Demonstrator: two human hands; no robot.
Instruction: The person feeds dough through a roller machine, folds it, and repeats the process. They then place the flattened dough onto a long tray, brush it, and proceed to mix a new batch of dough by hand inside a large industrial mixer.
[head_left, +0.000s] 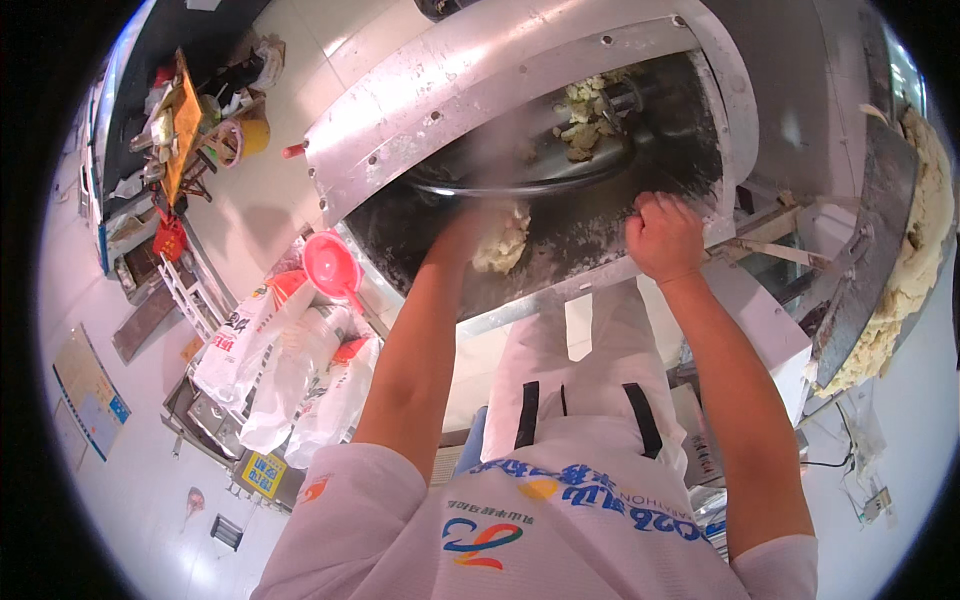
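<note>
My left hand reaches into the metal trough of a dough mixer, beside a pale lump of dough. Motion smears its fingers, so their grip cannot be made out. Curled closed, my right hand is at the trough's front edge on the right; whatever its fingers may hold is hidden. A curved metal mixing bar spans the trough beyond my left hand. More dough pieces cling near the bar's far right end.
Left of the mixer, a pink plastic scoop rests by white flour sacks. A large dough mass lies on a surface at far right. Farther left stand a cluttered orange board and a yellow bucket.
</note>
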